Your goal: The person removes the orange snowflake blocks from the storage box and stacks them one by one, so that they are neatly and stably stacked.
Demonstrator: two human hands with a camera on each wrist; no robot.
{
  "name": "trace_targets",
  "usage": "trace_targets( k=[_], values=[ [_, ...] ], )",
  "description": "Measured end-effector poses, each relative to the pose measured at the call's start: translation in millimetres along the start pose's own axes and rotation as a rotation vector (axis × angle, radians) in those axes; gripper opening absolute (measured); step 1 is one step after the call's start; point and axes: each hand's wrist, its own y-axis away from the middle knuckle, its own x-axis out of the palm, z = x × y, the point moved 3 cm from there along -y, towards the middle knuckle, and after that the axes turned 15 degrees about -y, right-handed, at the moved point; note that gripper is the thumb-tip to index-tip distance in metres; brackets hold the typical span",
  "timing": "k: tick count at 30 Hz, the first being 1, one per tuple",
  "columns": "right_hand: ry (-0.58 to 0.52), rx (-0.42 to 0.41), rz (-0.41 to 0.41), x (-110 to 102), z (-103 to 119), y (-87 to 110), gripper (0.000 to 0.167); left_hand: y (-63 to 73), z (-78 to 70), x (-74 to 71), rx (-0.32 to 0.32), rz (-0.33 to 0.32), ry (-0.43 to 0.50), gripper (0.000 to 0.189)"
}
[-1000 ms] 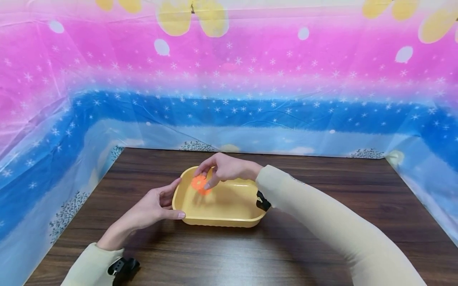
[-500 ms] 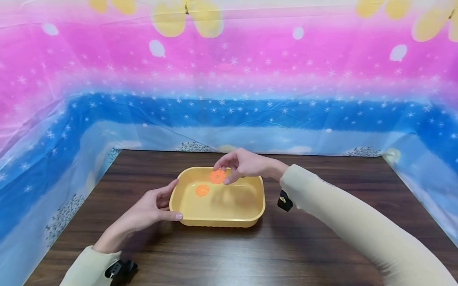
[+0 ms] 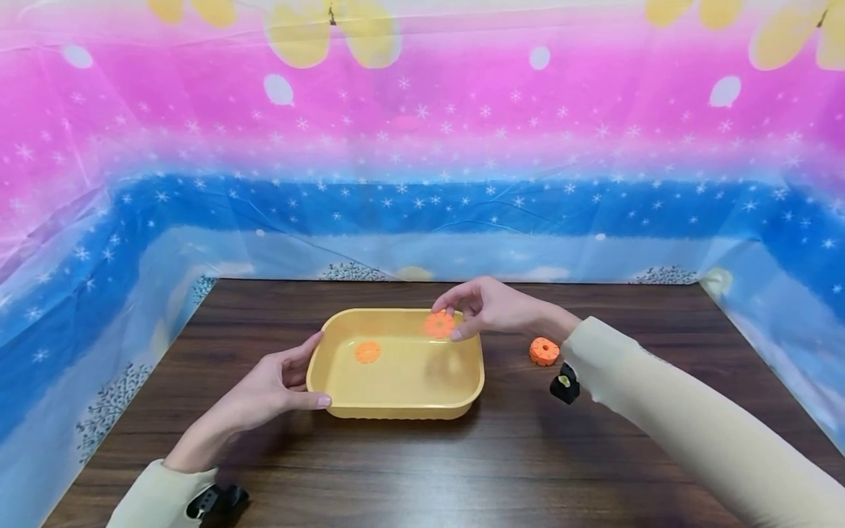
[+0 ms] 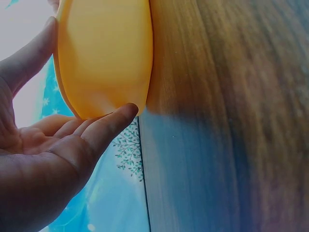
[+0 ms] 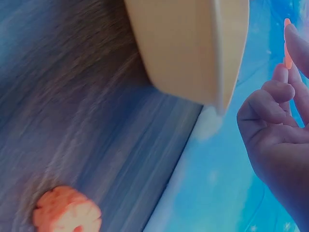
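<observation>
A yellow plastic basin stands on the wooden table. My left hand holds its left end, thumb at the near corner and fingers along the outer wall; in the left wrist view the fingertips press against the basin wall. A flat notched orange disc with a small centre hole lies on the basin's floor. My right hand pinches another orange disc between thumb and fingers over the basin's far right part. The right wrist view shows that held disc edge-on.
A short stack of orange discs stands on the table right of the basin, beside my right wrist. A patterned pink and blue cloth hangs behind and along both sides of the dark wooden table.
My right hand has moved right across the basin with its disc. The disc on the basin floor and the stack on the table have come into view. My left hand stays at the basin's end.
</observation>
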Motion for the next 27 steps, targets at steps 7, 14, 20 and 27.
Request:
trace_targets(
  k=[7,14,20,27],
  values=[
    [0.026,-0.015,-0.031,-17,-16,18.4,0.045,-0.2,1.6,1.0,-0.013,-0.005,-0.015,0.107],
    [-0.007,0.020,-0.087,-33,-33,38.8,0.046,0.4,2.6,0.7,-0.023,-0.003,-0.006,0.107],
    [-0.007,0.031,-0.125,-44,-48,59.0,0.047,-0.4,0.7,0.4,0.008,0.001,-0.004,0.105],
    [0.000,0.045,-0.190,-58,-67,82.6,0.048,-0.9,0.0,0.2,0.015,0.003,0.000,0.105]
  ],
)
